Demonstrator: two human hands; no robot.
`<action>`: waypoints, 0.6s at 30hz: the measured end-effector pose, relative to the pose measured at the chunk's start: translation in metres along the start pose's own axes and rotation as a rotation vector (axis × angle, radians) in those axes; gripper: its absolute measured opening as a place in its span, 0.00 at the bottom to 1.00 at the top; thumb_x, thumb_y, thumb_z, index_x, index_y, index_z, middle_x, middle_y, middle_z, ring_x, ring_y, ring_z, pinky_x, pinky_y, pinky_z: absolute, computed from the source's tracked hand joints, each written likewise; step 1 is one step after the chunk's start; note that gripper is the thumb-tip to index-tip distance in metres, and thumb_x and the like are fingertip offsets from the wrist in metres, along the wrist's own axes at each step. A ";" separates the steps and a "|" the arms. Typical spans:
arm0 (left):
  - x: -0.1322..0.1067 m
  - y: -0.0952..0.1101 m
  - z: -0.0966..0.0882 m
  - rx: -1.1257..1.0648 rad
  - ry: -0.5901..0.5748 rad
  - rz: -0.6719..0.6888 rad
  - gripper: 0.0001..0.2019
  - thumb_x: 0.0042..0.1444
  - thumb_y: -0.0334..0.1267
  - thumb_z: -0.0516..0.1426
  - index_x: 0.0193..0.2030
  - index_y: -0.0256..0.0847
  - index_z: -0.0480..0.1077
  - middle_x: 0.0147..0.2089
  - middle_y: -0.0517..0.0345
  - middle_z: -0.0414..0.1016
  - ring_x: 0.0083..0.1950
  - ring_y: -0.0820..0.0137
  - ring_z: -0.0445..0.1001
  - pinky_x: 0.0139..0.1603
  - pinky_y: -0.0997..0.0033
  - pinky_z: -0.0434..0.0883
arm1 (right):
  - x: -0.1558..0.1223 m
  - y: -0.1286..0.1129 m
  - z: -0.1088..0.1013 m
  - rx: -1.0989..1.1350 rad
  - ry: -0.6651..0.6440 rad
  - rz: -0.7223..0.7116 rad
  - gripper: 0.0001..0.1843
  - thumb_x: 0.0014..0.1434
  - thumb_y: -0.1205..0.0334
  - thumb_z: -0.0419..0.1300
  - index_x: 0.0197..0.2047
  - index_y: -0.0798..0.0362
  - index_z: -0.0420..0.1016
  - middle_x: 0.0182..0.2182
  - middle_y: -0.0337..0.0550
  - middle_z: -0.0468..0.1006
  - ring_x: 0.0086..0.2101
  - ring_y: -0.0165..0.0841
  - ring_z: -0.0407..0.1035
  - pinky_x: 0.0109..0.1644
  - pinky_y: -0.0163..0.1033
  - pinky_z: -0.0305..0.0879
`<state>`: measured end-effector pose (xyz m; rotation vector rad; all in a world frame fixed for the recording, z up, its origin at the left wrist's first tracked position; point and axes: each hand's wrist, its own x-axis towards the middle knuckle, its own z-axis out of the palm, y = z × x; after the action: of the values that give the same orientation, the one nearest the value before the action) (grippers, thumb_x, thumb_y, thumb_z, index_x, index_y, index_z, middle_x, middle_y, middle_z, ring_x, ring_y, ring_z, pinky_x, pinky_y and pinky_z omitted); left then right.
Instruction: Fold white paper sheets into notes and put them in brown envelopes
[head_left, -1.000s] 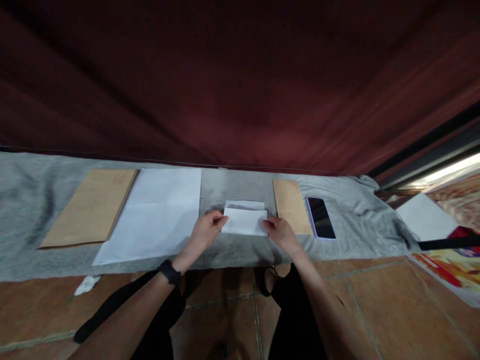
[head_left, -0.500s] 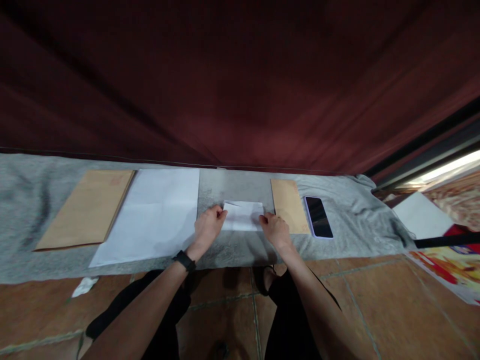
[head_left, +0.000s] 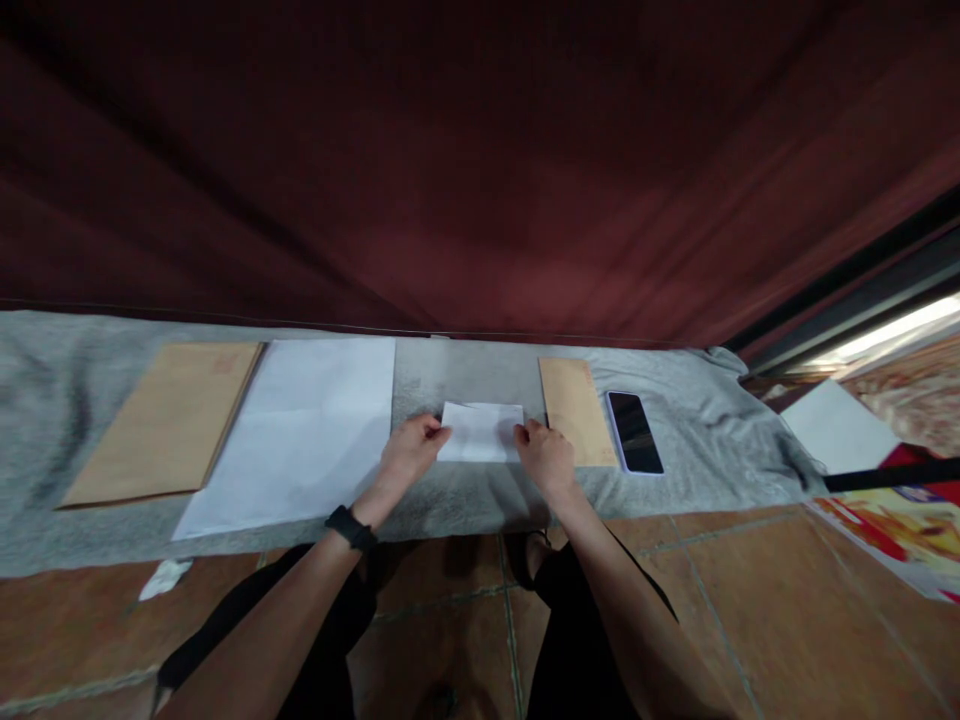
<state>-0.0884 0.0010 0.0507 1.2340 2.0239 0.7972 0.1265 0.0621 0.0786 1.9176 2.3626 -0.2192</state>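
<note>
A small folded white paper [head_left: 480, 432] lies on a grey cloth [head_left: 675, 470] spread over the tiled floor. My left hand [head_left: 409, 455], with a black band on its wrist, pinches the paper's left edge with curled fingers. At the paper's right edge my right hand [head_left: 546, 456] presses down with closed fingers. A narrow brown envelope [head_left: 576, 424] lies just right of the paper.
A dark phone [head_left: 634, 432] lies right of the narrow envelope. To the left are a large white sheet [head_left: 300, 430] and a large brown envelope [head_left: 169, 420]. A dark red curtain [head_left: 480, 180] hangs behind. White paper [head_left: 836, 425] and a colourful print [head_left: 892, 525] lie at the right.
The paper has been folded smaller and flatter. Both hands have moved slightly away from me and closer together along its edges.
</note>
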 end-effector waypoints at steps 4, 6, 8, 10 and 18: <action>-0.001 0.012 -0.001 0.197 0.012 -0.056 0.11 0.59 0.45 0.56 0.31 0.43 0.74 0.27 0.60 0.77 0.31 0.67 0.74 0.30 0.72 0.63 | 0.000 -0.002 0.000 -0.019 0.041 -0.010 0.21 0.72 0.52 0.48 0.48 0.55 0.78 0.39 0.55 0.83 0.42 0.42 0.79 0.44 0.41 0.69; -0.003 0.019 -0.002 0.289 0.018 -0.086 0.10 0.60 0.44 0.55 0.34 0.44 0.74 0.30 0.58 0.78 0.33 0.67 0.75 0.31 0.72 0.62 | 0.000 -0.002 0.001 -0.028 0.057 -0.012 0.21 0.72 0.52 0.48 0.48 0.55 0.78 0.39 0.55 0.83 0.41 0.42 0.79 0.43 0.40 0.69; -0.004 0.024 -0.002 0.360 0.022 -0.103 0.11 0.62 0.44 0.54 0.36 0.44 0.75 0.34 0.58 0.80 0.35 0.67 0.76 0.31 0.71 0.61 | 0.000 -0.002 0.002 -0.038 0.071 -0.016 0.21 0.72 0.52 0.48 0.48 0.56 0.78 0.38 0.55 0.83 0.40 0.42 0.80 0.42 0.40 0.69; -0.006 0.027 -0.002 0.403 0.020 -0.107 0.11 0.63 0.45 0.54 0.38 0.45 0.75 0.37 0.57 0.80 0.37 0.66 0.77 0.31 0.71 0.61 | 0.000 -0.003 0.003 -0.048 0.086 -0.026 0.20 0.72 0.53 0.48 0.47 0.56 0.77 0.37 0.55 0.83 0.39 0.42 0.80 0.41 0.39 0.69; -0.010 0.032 -0.001 0.509 0.024 -0.110 0.13 0.65 0.46 0.52 0.43 0.45 0.76 0.42 0.54 0.82 0.43 0.62 0.79 0.36 0.69 0.67 | 0.002 -0.001 0.010 -0.060 0.139 -0.041 0.20 0.72 0.52 0.48 0.47 0.57 0.76 0.35 0.55 0.83 0.36 0.40 0.79 0.39 0.39 0.68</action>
<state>-0.0687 0.0037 0.0773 1.3644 2.3767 0.2452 0.1245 0.0618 0.0683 1.9171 2.4664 -0.0177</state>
